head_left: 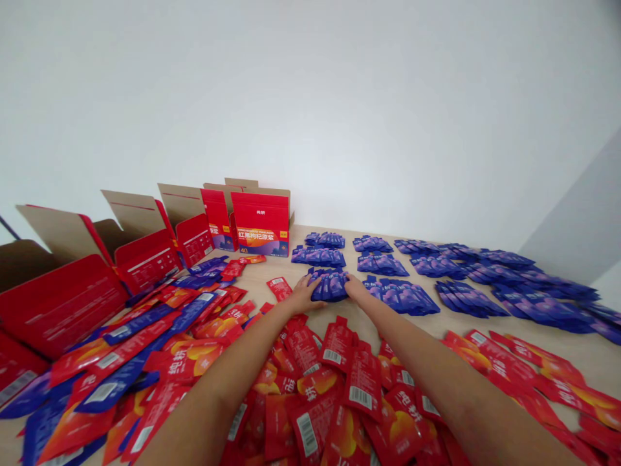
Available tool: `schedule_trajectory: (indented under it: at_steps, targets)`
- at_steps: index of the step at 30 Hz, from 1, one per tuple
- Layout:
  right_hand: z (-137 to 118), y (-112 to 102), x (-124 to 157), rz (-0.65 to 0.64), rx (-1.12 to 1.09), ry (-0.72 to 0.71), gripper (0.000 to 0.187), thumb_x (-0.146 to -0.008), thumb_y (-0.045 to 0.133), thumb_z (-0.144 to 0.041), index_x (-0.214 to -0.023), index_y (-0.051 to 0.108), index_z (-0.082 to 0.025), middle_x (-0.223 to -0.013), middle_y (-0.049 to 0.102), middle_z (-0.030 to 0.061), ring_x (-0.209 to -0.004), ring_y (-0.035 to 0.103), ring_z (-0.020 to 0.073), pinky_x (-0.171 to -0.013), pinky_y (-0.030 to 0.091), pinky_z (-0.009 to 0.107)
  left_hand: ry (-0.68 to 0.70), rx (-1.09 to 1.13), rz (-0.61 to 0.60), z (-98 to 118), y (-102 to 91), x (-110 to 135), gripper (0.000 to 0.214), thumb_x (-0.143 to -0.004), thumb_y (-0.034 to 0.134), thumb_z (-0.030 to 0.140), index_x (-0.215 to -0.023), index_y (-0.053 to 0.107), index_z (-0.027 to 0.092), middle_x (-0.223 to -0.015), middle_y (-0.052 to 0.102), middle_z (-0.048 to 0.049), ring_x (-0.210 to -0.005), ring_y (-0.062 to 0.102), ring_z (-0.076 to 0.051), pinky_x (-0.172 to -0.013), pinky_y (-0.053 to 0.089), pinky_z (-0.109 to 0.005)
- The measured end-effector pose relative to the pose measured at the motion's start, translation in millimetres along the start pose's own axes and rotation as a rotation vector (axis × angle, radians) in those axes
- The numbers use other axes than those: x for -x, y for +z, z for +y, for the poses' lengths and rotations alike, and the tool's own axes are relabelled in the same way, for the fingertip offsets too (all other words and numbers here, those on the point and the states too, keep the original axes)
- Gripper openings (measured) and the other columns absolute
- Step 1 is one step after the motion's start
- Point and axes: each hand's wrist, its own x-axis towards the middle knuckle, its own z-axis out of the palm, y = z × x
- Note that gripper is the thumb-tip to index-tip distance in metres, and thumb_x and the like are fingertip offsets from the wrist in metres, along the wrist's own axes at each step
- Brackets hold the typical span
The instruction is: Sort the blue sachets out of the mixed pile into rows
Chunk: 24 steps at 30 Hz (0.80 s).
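Both my arms reach across the table to a row of blue sachets [328, 286] lying overlapped. My left hand [305, 294] grips the left end of this row, thumb at the near side. At its right end my right hand [356, 288] presses in, its fingers partly hidden by the hand itself. Just behind lies another fanned blue row [318, 256], and beside my right hand a wider blue row [400, 296]. Beneath my forearms spreads a loose pile of red sachets [317, 401] with orange fruit prints and barcodes.
Open red cartons [262, 223] line the left and back, flaps up. Mixed red and blue sachets [145, 336] heap in front of them. Several more blue stacks [468, 298] fill the right side, with red sachets [528, 369] nearer me. A white wall [369, 116] stands behind the table.
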Motion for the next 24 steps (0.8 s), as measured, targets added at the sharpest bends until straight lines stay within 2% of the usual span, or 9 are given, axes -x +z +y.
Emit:
schedule_trajectory:
  at_steps: [4,7,11,15,20,24]
  targets:
    - [4.7,2.7,0.7,-0.009,-0.053,0.04,0.036,-0.091,0.055,-0.037,-0.12,0.055,-0.017,-0.118,0.06,0.0082,-0.098,0.061,0.0203,-0.084,0.052,0.042,0.017,-0.05,-0.037,-3.6,-6.5,-0.4,0.079,-0.074,0.065,0.058,-0.142,0.038,0.028,-0.156,0.022,-0.011,-0.142,0.02,-0.034,-0.113,0.024,-0.046]
    - [4.0,6.7,1.2,0.004,-0.044,0.061,0.038,-0.092,0.052,-0.038,-0.124,0.053,-0.017,-0.12,0.06,0.0088,-0.103,0.061,0.0211,-0.089,0.049,0.044,0.003,-0.075,-0.042,-3.1,-9.7,0.7,0.079,-0.073,0.064,0.063,-0.141,0.04,0.03,-0.156,0.022,-0.0103,-0.142,0.021,-0.035,-0.113,0.025,-0.048]
    - [-5.2,17.2,3.7,0.036,0.034,0.112,0.04,-0.093,0.041,-0.029,-0.13,0.052,-0.016,-0.126,0.059,0.0142,-0.117,0.054,0.0255,-0.099,0.039,0.044,0.025,-0.144,-0.011,6.4,-8.3,2.8,0.087,-0.069,0.067,0.063,-0.143,0.035,0.032,-0.157,0.018,-0.0108,-0.142,0.017,-0.039,-0.111,0.023,-0.055]
    - [-18.7,26.0,6.6,0.06,0.096,0.145,0.048,-0.091,0.034,-0.027,-0.134,0.05,-0.015,-0.127,0.057,0.0187,-0.121,0.051,0.0302,-0.1,0.035,0.044,0.013,-0.211,-0.044,11.2,-13.3,-0.3,0.082,-0.074,0.066,0.056,-0.145,0.032,0.031,-0.157,0.017,-0.0135,-0.141,0.017,-0.041,-0.109,0.025,-0.058]
    - [-22.9,26.2,14.6,0.074,0.14,0.124,0.051,-0.09,0.034,-0.028,-0.139,0.044,-0.014,-0.126,0.057,0.0198,-0.119,0.051,0.0301,-0.098,0.035,0.042,-0.011,-0.266,-0.063,1.5,-22.1,-3.2,0.079,-0.075,0.067,0.053,-0.143,0.035,0.032,-0.157,0.018,-0.0126,-0.141,0.019,-0.04,-0.11,0.023,-0.056]
    - [-22.0,25.8,27.9,0.103,0.179,0.04,0.051,-0.093,0.031,-0.025,-0.143,0.038,-0.023,-0.14,0.046,0.0156,-0.132,0.037,0.0282,-0.103,0.029,0.04,0.02,-0.265,-0.048,-5.5,-19.8,-2.4,0.077,-0.075,0.066,0.055,-0.143,0.034,0.036,-0.156,0.021,-0.0107,-0.141,0.017,-0.04,-0.109,0.021,-0.059]
